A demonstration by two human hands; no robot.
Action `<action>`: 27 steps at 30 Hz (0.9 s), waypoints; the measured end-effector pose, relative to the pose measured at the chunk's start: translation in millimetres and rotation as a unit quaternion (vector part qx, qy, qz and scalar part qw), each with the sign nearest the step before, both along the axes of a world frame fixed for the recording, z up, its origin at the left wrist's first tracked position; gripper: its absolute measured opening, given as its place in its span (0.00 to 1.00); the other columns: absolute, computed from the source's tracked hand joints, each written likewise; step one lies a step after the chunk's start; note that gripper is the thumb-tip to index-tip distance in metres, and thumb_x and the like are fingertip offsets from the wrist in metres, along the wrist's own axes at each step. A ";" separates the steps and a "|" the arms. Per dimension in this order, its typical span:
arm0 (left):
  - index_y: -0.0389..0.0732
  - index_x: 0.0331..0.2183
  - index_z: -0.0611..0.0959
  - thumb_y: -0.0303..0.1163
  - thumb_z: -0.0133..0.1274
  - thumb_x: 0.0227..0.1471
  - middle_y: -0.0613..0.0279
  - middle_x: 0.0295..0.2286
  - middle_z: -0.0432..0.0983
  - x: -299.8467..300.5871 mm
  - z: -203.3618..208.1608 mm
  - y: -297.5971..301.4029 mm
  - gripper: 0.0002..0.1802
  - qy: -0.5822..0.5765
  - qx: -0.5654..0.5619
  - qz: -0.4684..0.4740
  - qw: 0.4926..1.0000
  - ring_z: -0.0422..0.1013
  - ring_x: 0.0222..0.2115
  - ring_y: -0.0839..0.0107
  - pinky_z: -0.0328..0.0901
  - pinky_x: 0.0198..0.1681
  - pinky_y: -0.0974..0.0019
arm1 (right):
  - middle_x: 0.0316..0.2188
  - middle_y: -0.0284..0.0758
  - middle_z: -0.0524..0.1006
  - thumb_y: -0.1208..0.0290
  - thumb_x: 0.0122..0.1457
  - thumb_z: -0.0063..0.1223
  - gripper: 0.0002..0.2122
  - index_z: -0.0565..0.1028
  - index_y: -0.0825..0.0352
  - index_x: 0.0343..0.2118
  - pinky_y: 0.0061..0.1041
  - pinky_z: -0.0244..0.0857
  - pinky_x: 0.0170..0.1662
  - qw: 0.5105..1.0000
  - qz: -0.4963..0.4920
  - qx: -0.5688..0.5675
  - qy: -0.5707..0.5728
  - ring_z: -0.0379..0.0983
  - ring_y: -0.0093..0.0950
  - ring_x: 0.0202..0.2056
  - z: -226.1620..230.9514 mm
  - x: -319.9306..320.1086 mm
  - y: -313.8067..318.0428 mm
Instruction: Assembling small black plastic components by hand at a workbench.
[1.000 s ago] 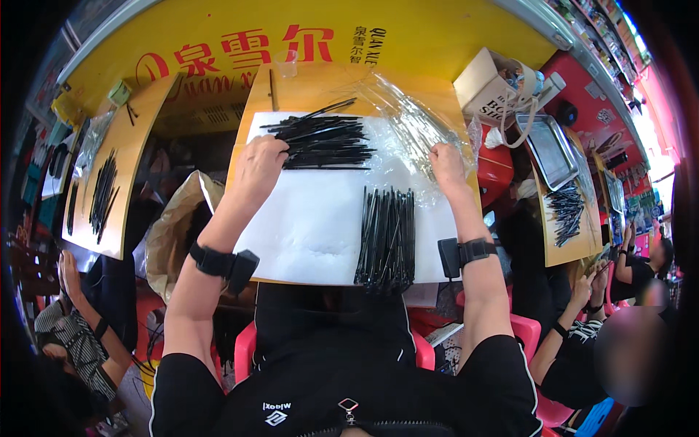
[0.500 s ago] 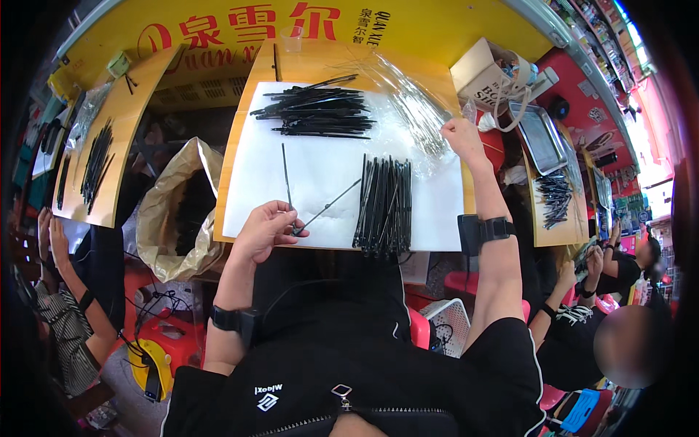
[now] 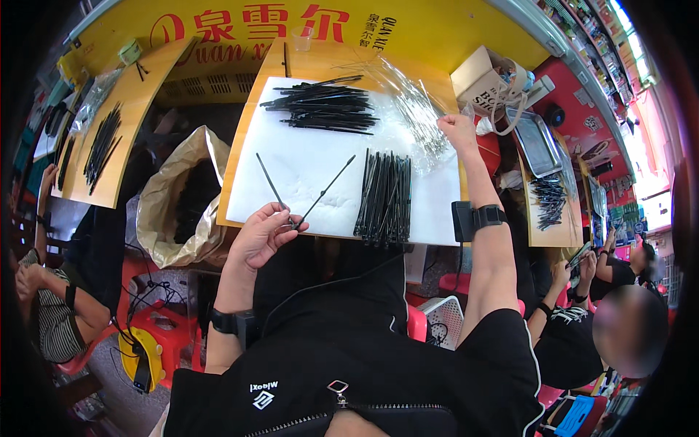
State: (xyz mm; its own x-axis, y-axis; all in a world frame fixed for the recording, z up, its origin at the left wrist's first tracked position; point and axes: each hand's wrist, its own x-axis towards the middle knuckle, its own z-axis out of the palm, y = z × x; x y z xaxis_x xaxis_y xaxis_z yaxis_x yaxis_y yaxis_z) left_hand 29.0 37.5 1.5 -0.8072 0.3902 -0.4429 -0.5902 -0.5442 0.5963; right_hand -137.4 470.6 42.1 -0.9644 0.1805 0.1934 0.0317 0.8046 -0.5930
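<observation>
My left hand (image 3: 266,231) is at the front edge of a white board (image 3: 237,197). Its fingers pinch two thin black sticks (image 3: 318,195) at their lower ends, and the sticks spread upward in a V. My right hand (image 3: 459,131) is closed at the right side of a loose bundle of thin silver wires (image 3: 416,109) on clear plastic film. What its fingertips grip there is too fine to make out. A heap of black sticks (image 3: 320,109) lies crosswise at the back of the board. Another pile of black sticks (image 3: 384,197) lies lengthwise at the front right.
A large paper sack (image 3: 156,211) with dark contents stands left of the table. A clear cup (image 3: 301,38) is at the back edge. A carton (image 3: 484,80) and metal tray (image 3: 537,142) are at the right. Other people sit at side tables on both sides.
The two black sticks in my left hand have tilted, the left one leaning further left and the right one rising steeper. My right hand stays by the wires; the view has shifted slightly.
</observation>
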 end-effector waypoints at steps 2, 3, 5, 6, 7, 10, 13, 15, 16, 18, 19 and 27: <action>0.36 0.35 0.72 0.26 0.47 0.56 0.52 0.31 0.75 1.4 -0.2 -1.2 0.05 -0.011 0.017 0.009 1.000 0.75 0.37 0.59 0.74 0.30 0.76 | 0.20 0.41 0.77 0.69 0.46 0.54 0.08 0.79 0.68 0.26 0.28 0.66 0.31 0.998 -0.014 -0.057 -0.021 0.75 0.33 0.24 -1.9 -2.2 -1.1; 0.36 0.35 0.72 0.26 0.46 0.56 0.51 0.32 0.75 1.3 -0.7 -1.9 0.05 -0.015 0.034 0.007 0.999 0.75 0.37 0.59 0.75 0.31 0.76 | 0.20 0.40 0.77 0.68 0.46 0.54 0.09 0.79 0.68 0.26 0.27 0.66 0.31 0.994 -0.008 -0.106 -0.037 0.75 0.31 0.24 -5.0 -3.4 0.1; 0.36 0.35 0.72 0.26 0.46 0.56 0.50 0.33 0.75 1.3 -3.1 -3.0 0.05 -0.023 0.049 0.003 0.999 0.74 0.38 0.59 0.75 0.32 0.75 | 0.19 0.40 0.77 0.67 0.46 0.54 0.09 0.79 0.68 0.26 0.27 0.66 0.31 0.986 -0.003 -0.157 -0.056 0.74 0.30 0.23 -11.7 -3.0 0.3; 0.36 0.35 0.72 0.25 0.45 0.56 0.50 0.33 0.75 0.4 -5.4 -3.4 0.05 -0.027 0.073 0.002 0.997 0.74 0.39 0.59 0.75 0.32 0.75 | 0.18 0.40 0.76 0.66 0.46 0.53 0.10 0.79 0.69 0.26 0.26 0.65 0.30 1.000 0.014 -0.018 -0.009 0.74 0.29 0.23 -15.6 -1.5 0.9; 0.35 0.36 0.72 0.25 0.45 0.56 0.49 0.34 0.74 0.0 -6.7 -2.9 0.05 -0.032 0.096 -0.001 0.995 0.74 0.39 0.59 0.75 0.32 0.75 | 0.18 0.40 0.76 0.65 0.47 0.52 0.11 0.79 0.69 0.26 0.26 0.65 0.29 0.992 0.029 0.120 0.036 0.73 0.28 0.22 -15.7 3.3 -0.8; 0.35 0.36 0.72 0.25 0.45 0.56 0.48 0.35 0.74 -0.3 -4.4 2.4 0.05 -0.039 0.113 -0.003 0.993 0.73 0.41 0.59 0.75 0.33 0.75 | 0.18 0.40 0.76 0.63 0.47 0.51 0.13 0.79 0.69 0.26 0.26 0.64 0.29 0.999 -0.032 -0.025 -0.010 0.74 0.29 0.23 -8.9 17.7 1.6; 0.35 0.36 0.72 0.25 0.46 0.56 0.49 0.35 0.74 0.1 0.2 10.7 0.05 -0.024 0.063 -0.028 0.997 0.74 0.39 0.61 0.75 0.32 0.76 | 0.14 0.30 0.71 0.64 0.48 0.51 0.13 0.76 0.72 0.22 0.23 0.59 0.25 0.994 -0.043 -0.101 0.029 0.66 0.19 0.19 -3.3 37.6 -20.4; 0.36 0.36 0.72 0.26 0.47 0.56 0.50 0.36 0.73 2.6 -8.9 12.0 0.05 0.004 0.005 -0.019 1.000 0.74 0.37 0.62 0.74 0.31 0.78 | 0.16 0.31 0.73 0.62 0.50 0.52 0.14 0.77 0.71 0.25 0.22 0.62 0.26 0.990 -0.044 -0.122 0.064 0.68 0.19 0.21 8.4 57.5 -47.1; 0.36 0.36 0.73 0.26 0.47 0.55 0.51 0.35 0.74 2.8 -7.7 18.8 0.06 0.005 -0.022 -0.033 0.999 0.74 0.38 0.63 0.74 0.31 0.79 | 0.17 0.31 0.74 0.62 0.50 0.53 0.13 0.78 0.70 0.26 0.22 0.63 0.27 0.984 -0.043 -0.160 0.069 0.69 0.19 0.21 -12.7 54.1 -34.0; 0.36 0.37 0.74 0.25 0.49 0.54 0.52 0.34 0.75 4.0 -15.5 11.8 0.07 0.011 -0.019 -0.039 0.999 0.74 0.38 0.64 0.73 0.31 0.80 | 0.17 0.30 0.73 0.66 0.50 0.53 0.10 0.78 0.70 0.26 0.21 0.62 0.24 0.946 -0.054 -0.296 0.123 0.67 0.18 0.20 -10.1 69.5 -62.4; 0.35 0.38 0.73 0.25 0.49 0.54 0.52 0.36 0.74 5.2 -17.0 9.3 0.09 0.017 -0.031 -0.035 0.999 0.73 0.39 0.63 0.74 0.30 0.80 | 0.16 0.29 0.72 0.68 0.50 0.53 0.09 0.78 0.70 0.25 0.20 0.61 0.23 0.917 -0.048 -0.368 0.146 0.66 0.17 0.19 -13.1 76.5 -71.8; 0.23 0.44 0.68 0.22 0.41 0.57 0.39 0.44 0.66 -3.5 -19.7 3.2 0.14 -0.021 0.095 -0.084 0.992 0.67 0.46 0.53 0.74 0.40 0.68 | 0.16 0.32 0.74 0.74 0.47 0.55 0.07 0.77 0.74 0.24 0.17 0.62 0.23 0.788 0.023 -0.588 0.180 0.68 0.18 0.19 -1.8 177.6 -120.1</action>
